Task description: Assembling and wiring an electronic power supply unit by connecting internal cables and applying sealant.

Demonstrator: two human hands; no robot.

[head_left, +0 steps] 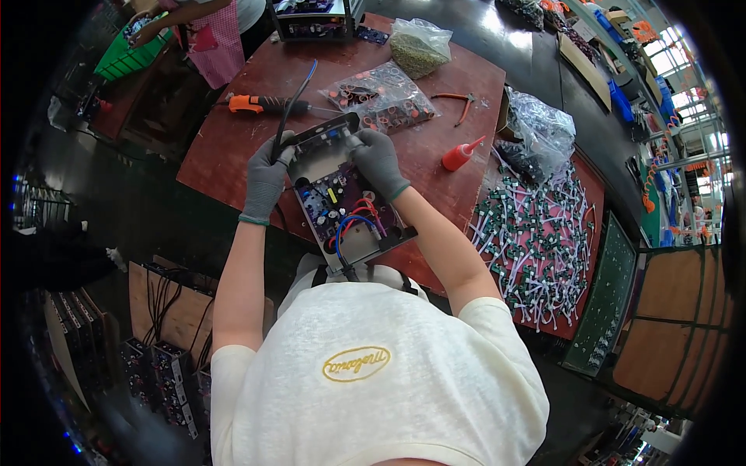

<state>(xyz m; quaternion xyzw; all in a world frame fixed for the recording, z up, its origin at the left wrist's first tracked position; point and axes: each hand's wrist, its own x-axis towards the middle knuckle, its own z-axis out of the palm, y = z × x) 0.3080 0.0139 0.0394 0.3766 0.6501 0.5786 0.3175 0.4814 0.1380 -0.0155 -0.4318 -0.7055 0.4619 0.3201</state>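
An open metal housing (359,250) tilts over the near table edge, a purple circuit board (325,198) inside it with red and blue wires. Its dark end panel (325,133) faces the far side. My right hand (378,165), in a grey glove, grips the panel's right end. My left hand (266,182), gloved alike, is closed on a black cable (292,102) beside the panel's left end; the cable's blue tip points away from me. Whether the left fingers also press the housing is partly hidden.
On the red table (233,171) lie an orange-handled screwdriver (256,103), a bag of ring-shaped parts (385,97), pliers (464,109), a red bottle (461,154) and a bag of small greenish pieces (420,50). Many white-wired connectors (536,241) cover the right side. A co-worker's apron (214,43) shows far left.
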